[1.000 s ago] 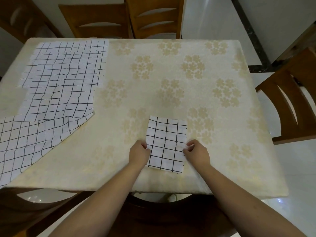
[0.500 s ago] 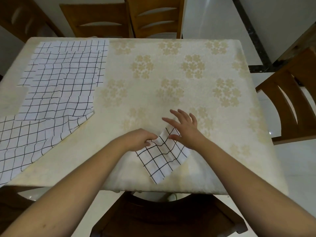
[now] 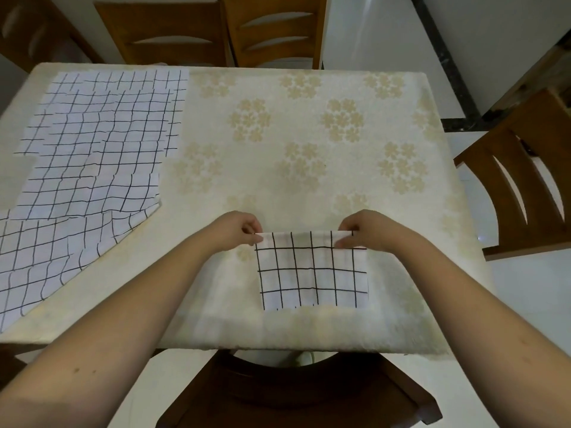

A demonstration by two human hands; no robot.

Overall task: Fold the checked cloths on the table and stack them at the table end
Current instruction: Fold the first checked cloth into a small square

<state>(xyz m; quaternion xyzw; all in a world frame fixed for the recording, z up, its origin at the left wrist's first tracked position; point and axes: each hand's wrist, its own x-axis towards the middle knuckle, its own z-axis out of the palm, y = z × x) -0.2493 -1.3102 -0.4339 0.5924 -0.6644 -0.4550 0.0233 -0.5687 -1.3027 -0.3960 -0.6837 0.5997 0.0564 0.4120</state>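
Note:
A small folded white cloth with a black check [image 3: 312, 271] lies flat near the table's front edge, wider than it is deep. My left hand [image 3: 236, 231] pinches its far left corner and my right hand [image 3: 363, 231] pinches its far right corner, both holding the far folded edge. Several unfolded checked cloths [image 3: 92, 168] lie overlapping on the left side of the table, the nearest one reaching the front left edge.
The table [image 3: 309, 149] carries a cream cloth with a flower print. Wooden chairs stand at the far side [image 3: 216, 29], at the right [image 3: 519, 186] and under the front edge [image 3: 293, 393]. White floor lies to the right.
The folded cloth was turned from upright to lying crosswise. My right hand, spread open half a second ago, now pinches the far right corner; my left hand moved to the far left corner.

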